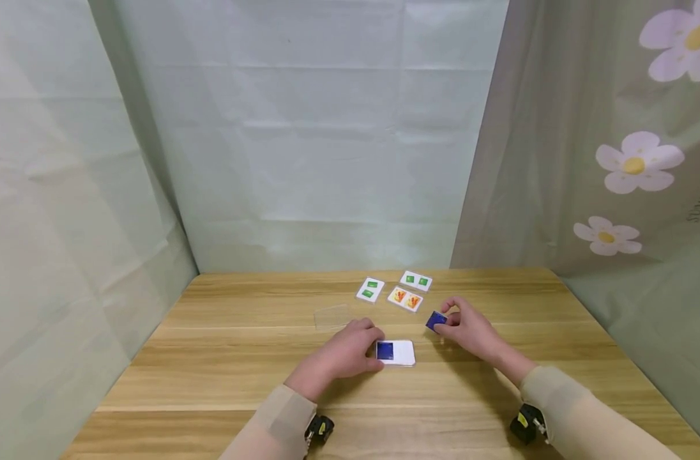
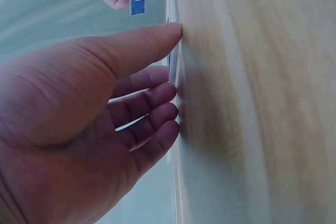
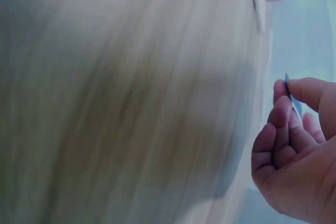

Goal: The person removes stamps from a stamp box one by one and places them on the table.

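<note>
One blue tile (image 1: 436, 320) pinched in right hand (image 1: 467, 327); left hand (image 1: 344, 353) relaxed, touching white card (image 1: 400, 352).

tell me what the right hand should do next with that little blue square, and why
Probably carry the blue square left and set it in the empty white half of the card. The right hand pinches the square just above the table, the card already shows one blue square on its left half, and the left hand steadies that card's left edge.
</note>
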`<state>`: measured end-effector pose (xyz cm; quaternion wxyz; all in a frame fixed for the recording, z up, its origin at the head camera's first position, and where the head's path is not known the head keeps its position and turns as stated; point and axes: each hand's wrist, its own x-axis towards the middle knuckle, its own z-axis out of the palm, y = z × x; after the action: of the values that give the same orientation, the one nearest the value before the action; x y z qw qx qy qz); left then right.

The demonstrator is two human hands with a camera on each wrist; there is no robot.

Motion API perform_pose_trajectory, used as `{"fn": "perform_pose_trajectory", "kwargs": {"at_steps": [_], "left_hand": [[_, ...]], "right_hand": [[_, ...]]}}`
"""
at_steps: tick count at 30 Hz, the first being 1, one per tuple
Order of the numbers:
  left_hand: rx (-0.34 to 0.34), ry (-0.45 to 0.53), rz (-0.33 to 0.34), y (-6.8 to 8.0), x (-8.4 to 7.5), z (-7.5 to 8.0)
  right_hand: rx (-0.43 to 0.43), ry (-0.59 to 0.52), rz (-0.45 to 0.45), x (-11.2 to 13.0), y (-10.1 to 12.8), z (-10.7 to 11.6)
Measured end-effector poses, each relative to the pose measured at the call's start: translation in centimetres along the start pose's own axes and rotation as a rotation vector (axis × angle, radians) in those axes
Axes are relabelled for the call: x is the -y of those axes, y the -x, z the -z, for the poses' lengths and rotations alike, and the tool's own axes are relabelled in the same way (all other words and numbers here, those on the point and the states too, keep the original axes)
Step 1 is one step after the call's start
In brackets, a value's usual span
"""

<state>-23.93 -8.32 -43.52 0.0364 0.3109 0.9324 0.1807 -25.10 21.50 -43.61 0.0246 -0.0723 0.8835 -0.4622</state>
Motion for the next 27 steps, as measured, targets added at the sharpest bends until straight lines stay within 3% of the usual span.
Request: {"fn": "perform_pose_trajectory", "kwargs": {"at_steps": [10,19,27], "left_hand": [[0.005,-0.004,0.009,-0.1,0.1,-0.1],[0.006,-0.009,0.014,-0.6,0.0,-0.5],[0.003,-0.015,0.000,-0.7,0.0,-0.4]], "right_hand": [[-0.039,0.041,0.056,-1.7,-0.3,2.3],[-0.101,0.073,0.042,-2.8,-0.5,4.5],[-0.104,0.134,0.052,-3.7,-0.9,6.4]]}}
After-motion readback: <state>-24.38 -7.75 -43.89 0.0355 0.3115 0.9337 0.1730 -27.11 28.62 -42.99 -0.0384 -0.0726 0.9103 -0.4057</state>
